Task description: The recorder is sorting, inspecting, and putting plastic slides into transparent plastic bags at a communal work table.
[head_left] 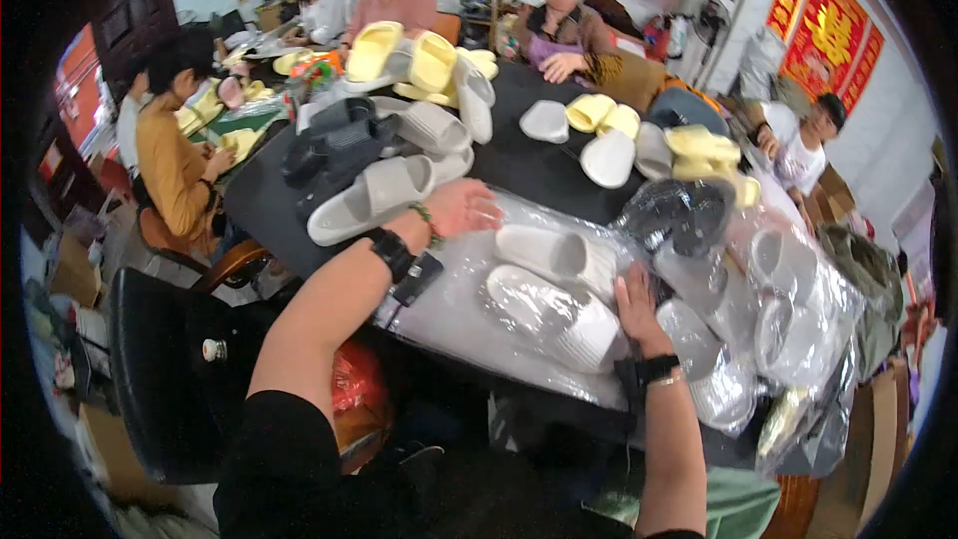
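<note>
The bagged white slippers (559, 289) lie between the hands – long axes left-to-right – right hand (639, 314) flat on them, left hand (464, 208) loosely open just beyond

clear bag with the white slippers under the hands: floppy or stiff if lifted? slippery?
The clear bag looks thin and wrinkled, so probably floppy. Its glossy film is likely slick under the right hand. The white slippers look like thick foam, likely light, and may slide inside.

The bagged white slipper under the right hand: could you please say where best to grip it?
Probably the free left end of the slipper, coming from the left: the right hand covers its right end, and it lies flat in a clear bag.
</note>
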`<state>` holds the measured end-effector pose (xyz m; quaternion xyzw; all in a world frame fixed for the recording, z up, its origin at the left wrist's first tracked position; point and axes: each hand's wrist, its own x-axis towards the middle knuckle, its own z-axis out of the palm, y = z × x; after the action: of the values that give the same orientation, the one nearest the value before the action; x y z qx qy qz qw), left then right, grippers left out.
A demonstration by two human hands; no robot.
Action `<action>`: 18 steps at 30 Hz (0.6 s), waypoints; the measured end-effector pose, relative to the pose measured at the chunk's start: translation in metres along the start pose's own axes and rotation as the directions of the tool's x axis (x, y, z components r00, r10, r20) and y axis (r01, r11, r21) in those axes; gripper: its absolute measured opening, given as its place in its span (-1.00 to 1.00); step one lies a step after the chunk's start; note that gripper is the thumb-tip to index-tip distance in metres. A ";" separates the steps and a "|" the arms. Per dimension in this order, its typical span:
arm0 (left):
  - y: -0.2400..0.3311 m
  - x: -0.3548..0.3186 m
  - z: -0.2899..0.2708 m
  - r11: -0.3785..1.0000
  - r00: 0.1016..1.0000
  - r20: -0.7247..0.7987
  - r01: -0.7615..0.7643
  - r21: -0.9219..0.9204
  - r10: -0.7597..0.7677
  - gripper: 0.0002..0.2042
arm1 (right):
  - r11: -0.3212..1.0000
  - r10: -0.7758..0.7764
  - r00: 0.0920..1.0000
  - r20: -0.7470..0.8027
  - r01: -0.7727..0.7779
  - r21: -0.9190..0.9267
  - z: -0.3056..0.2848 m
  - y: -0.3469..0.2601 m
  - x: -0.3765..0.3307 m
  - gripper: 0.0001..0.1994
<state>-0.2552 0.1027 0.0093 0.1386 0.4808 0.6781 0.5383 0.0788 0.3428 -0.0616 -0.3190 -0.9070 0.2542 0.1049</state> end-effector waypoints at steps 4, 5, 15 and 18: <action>0.001 -0.020 -0.011 0.989 0.993 0.093 0.087 -0.122 -0.076 -0.52 | 0.996 -0.082 0.996 -0.020 0.083 0.037 -0.009 -0.006 -0.004 -0.15; 0.006 -0.034 0.005 0.991 0.988 0.090 0.131 -0.029 -0.128 -0.46 | 0.990 -0.133 0.990 -0.035 0.135 0.052 -0.014 -0.004 -0.011 -0.14; -0.003 -0.048 0.007 0.935 1.000 -0.001 0.011 0.355 -0.011 -0.78 | 0.980 -0.117 0.935 0.334 0.163 -0.113 -0.039 -0.023 -0.079 0.08; -0.007 -0.044 0.003 0.951 0.997 -0.066 -0.025 0.308 0.047 -0.79 | 0.946 -0.161 0.897 0.411 0.259 -0.194 -0.044 -0.030 -0.082 0.06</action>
<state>-0.2319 0.0658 0.0198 0.2047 0.5968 0.6095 0.4800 0.1419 0.2885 -0.0102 -0.1719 -0.9630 0.1864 -0.0908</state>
